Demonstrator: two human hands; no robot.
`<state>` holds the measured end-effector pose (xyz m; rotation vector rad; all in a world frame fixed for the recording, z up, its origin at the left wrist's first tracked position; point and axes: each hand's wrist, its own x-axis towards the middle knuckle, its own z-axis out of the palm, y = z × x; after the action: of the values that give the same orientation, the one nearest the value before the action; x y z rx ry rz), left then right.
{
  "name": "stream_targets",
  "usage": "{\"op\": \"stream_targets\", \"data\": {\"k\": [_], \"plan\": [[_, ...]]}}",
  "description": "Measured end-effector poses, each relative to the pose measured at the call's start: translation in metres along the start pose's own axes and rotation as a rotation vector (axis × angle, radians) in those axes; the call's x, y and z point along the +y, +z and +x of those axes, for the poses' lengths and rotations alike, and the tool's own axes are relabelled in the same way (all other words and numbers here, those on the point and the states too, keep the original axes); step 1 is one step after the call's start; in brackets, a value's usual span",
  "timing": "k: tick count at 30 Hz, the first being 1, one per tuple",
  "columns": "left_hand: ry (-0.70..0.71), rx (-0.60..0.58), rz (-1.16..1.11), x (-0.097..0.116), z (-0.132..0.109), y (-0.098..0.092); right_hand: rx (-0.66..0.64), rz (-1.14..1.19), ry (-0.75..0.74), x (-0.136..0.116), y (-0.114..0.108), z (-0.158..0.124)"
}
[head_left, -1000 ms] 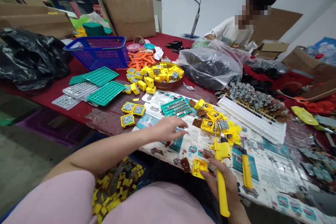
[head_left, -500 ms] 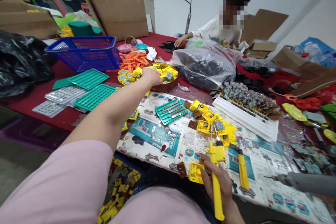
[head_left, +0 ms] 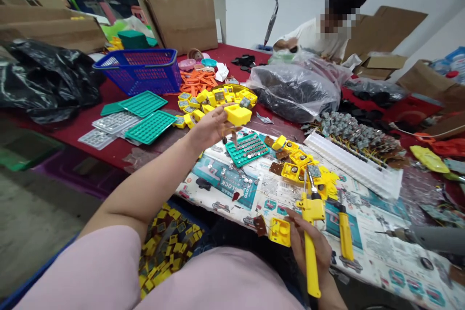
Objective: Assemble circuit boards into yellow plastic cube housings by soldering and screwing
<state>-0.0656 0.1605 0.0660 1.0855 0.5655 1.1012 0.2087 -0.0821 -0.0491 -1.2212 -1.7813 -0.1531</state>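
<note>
My left hand (head_left: 209, 128) is raised over the table with its fingers closed on a yellow plastic casing (head_left: 238, 115). A small brown piece hangs just below those fingers, blurred. Near the table's front edge, my right hand (head_left: 317, 244) grips a yellow soldering gun (head_left: 311, 256), its metal tip pointing away from me. Beside the right fingertips is an open yellow housing (head_left: 280, 231) with a brown board (head_left: 260, 225) on thin wires at its left. A green tray (head_left: 247, 149) of small round metal parts lies beyond, with several yellow housings (head_left: 292, 171) to its right.
A round container (head_left: 253, 101) heaped with yellow casings stands behind my left hand. A blue basket (head_left: 140, 75), stacked green trays (head_left: 150, 126) and a white foam rack (head_left: 358, 167) surround the work area. A yellow-handled tool (head_left: 346, 237) lies right. Across the table sits a person.
My left hand has come back from the heaped container towards me, now carrying a yellow casing. My right hand keeps its grip on the soldering gun. The view has shifted slightly left.
</note>
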Motion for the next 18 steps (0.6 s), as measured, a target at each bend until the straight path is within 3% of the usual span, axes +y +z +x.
{"op": "stream_targets", "data": {"k": [6,13,18], "plan": [[-0.075,-0.228,-0.154,-0.018,-0.042,0.020,0.023,0.006,0.029,0.003,0.002,-0.006],[-0.070,-0.376,-0.102,-0.027,-0.050,0.018,0.022,-0.039,0.011,0.002,0.001,-0.002],[-0.119,-0.386,-0.180,-0.033,-0.053,0.012,0.010,-0.036,0.004,0.001,0.000,0.001]]}}
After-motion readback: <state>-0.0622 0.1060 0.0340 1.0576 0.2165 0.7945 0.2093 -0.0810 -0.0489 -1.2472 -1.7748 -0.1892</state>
